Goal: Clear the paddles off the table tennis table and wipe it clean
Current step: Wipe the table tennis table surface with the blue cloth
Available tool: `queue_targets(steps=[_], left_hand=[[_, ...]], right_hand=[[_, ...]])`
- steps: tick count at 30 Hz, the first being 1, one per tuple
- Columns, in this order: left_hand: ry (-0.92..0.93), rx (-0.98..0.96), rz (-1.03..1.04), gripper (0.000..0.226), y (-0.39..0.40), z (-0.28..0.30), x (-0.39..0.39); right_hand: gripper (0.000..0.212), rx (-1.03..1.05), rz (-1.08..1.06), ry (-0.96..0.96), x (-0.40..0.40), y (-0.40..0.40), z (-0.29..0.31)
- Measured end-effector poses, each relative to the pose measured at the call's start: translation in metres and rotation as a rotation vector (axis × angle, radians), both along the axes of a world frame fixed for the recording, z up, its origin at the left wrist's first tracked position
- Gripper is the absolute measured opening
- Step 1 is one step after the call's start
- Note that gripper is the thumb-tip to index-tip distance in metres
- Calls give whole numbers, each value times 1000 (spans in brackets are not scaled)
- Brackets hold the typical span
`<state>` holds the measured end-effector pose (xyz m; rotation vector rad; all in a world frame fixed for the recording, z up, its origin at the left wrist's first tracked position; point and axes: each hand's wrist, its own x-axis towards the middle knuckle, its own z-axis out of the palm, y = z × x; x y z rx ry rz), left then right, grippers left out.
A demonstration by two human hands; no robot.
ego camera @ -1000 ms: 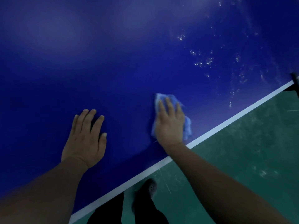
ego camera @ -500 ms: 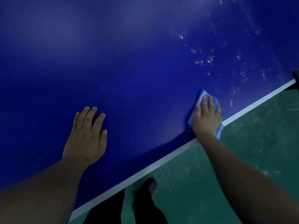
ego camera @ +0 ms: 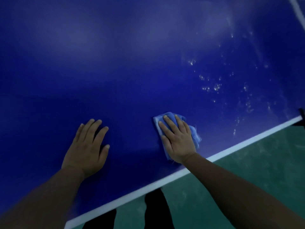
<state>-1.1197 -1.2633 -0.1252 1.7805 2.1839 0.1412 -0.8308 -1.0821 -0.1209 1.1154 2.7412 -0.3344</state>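
Note:
The dark blue table tennis table point(ego camera: 132, 71) fills most of the head view. Its white edge line point(ego camera: 247, 141) runs diagonally from lower left to right. My right hand point(ego camera: 177, 141) lies flat with straight fingers on a folded light blue cloth point(ego camera: 195, 136), pressing it onto the table near the edge. My left hand point(ego camera: 87, 149) rests flat on the bare table to the left, fingers straight, holding nothing. White droplets or specks point(ego camera: 216, 86) dot the surface to the right of the cloth. No paddles are in view.
Green floor point(ego camera: 247, 179) lies beyond the table edge at lower right. My dark trouser legs point(ego camera: 156, 210) show below the edge. A dark fitting point(ego camera: 302, 119) sticks out at the table's right edge. A white line point(ego camera: 297, 9) crosses the top right corner.
My right hand slid the cloth right along the edge, then back left and slightly away from the edge. My left hand stayed planted on the table.

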Motion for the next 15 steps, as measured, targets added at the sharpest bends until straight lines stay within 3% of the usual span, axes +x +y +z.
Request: queue_targets(steps=[6, 15], left_hand=[[21, 65, 176, 69, 34, 3, 22], [22, 227, 527, 61, 227, 3, 80]], right_hand=[[52, 8, 171, -40, -18, 103, 1], [55, 50, 471, 8, -115, 280, -4]])
